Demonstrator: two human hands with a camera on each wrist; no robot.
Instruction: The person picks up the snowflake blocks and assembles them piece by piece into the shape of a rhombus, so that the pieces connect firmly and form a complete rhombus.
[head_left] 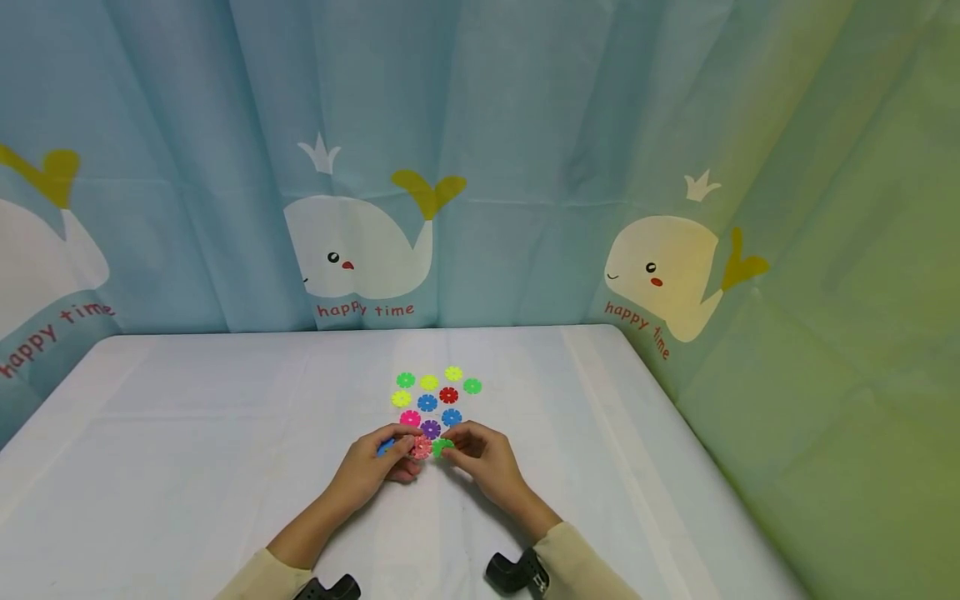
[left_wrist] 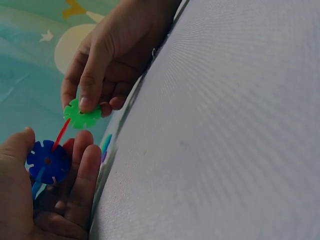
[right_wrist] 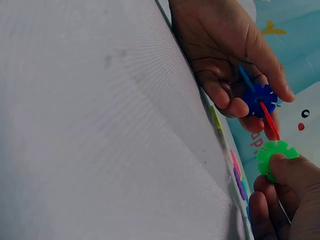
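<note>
My left hand holds a small chain of notched plastic discs. In the left wrist view these are a dark blue disc, a red disc seen edge-on and a light blue disc partly hidden by the hand. Between thumb and fingers, my right hand pinches a green notched disc. The green disc meets the free edge of the red one; how deep their slots interlock I cannot tell. Both hands are just above the table, close together.
Just beyond the hands, several loose notched discs lie flat on the white table, among them a purple disc, a pink disc and a dark red disc. A curtain with whale prints hangs behind the table.
</note>
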